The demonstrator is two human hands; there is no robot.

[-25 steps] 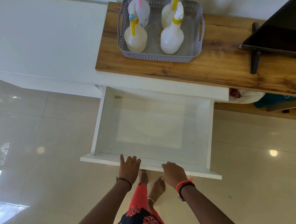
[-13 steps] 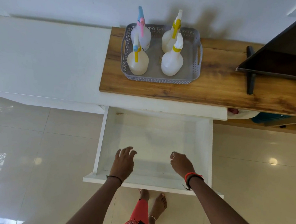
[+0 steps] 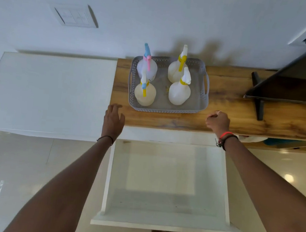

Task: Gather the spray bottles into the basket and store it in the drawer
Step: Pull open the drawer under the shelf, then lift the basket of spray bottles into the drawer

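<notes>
While both hands reach up over the open, empty drawer (image 3: 168, 182), the basket (image 3: 167, 109) sits on the wooden top (image 3: 233, 108), untouched. Left of the basket, the left hand (image 3: 113, 120) hovers near its front corner, fingers loosely spread and holding nothing. Four spray bottles (image 3: 145, 94) stand upright inside the basket, two per side. Right of the basket, the right hand (image 3: 218, 122) is loosely curled, empty, near the front corner. One basket, one drawer. I judge the perforated plastic stiff but light, the load top-heavy: bottles could tip if it tilts. Best held by the side handle cutouts (image 3: 206, 83), kept level.
</notes>
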